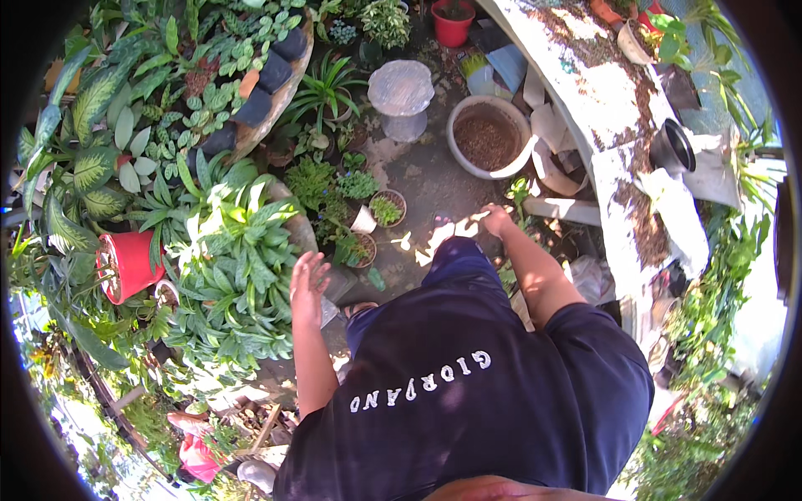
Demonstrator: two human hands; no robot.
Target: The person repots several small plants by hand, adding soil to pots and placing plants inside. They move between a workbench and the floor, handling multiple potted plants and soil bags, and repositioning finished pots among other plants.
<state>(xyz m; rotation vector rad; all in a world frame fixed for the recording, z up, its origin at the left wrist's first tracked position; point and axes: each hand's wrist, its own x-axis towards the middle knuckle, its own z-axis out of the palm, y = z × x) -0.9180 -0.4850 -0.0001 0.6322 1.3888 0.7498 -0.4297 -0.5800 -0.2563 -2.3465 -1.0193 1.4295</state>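
Observation:
My left hand (308,285) is raised with its fingers apart, holding nothing. Beside it, a dense clump of green leafy plants (238,244) spreads to the left. Low on the right, my right hand (497,220) hangs beyond my knee, its fingers partly hidden by the angle, so I cannot tell whether it grips anything. Past that hand stands a wide round planter (460,150) with brown soil (492,141) inside. A small potted plant (388,208) and a white pot lying on its side (363,220) are on the ground between my hands.
A pale pedestal stool (401,91) stands ahead, with a red pot (452,25) behind it. Along the right runs a long ledge (601,106) scattered with soil, bearing a black pot (673,149). Black pots (274,72) line a curved edge at left, and another red pot (133,266) lies tilted.

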